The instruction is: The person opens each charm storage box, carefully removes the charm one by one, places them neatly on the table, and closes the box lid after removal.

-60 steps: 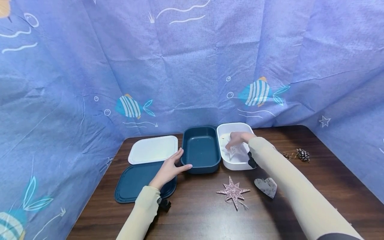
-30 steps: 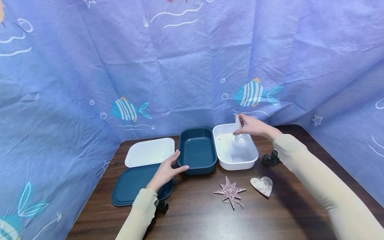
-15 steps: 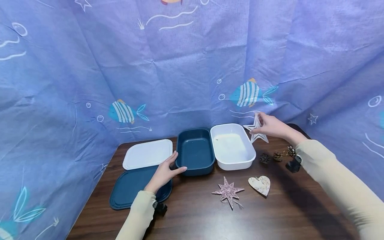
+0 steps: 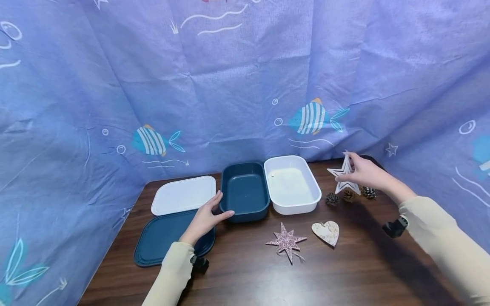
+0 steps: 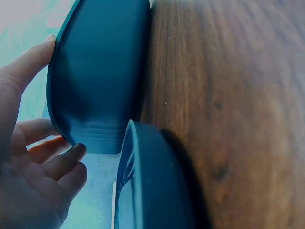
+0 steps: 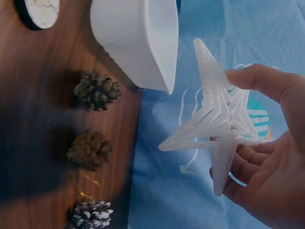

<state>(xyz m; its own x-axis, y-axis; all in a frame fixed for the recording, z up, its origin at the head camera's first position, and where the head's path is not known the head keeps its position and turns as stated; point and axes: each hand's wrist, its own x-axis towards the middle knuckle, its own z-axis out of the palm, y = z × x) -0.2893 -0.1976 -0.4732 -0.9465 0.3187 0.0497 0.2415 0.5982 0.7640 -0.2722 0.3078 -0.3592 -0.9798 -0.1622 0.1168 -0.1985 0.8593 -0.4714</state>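
White star (image 4: pixel 346 167) in right hand (image 4: pixel 366 172) has moved from white box (image 4: pixel 294 209) toward pinecones (image 4: pixel 348 196).

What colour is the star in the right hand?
The star is white with glitter; it shows best in the right wrist view.

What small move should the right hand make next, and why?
It should probably ease the white star down toward a bare patch of table, clear of the pine cones. The right hand pinches it off the surface, beyond the white box, with cones close by that it might bump.
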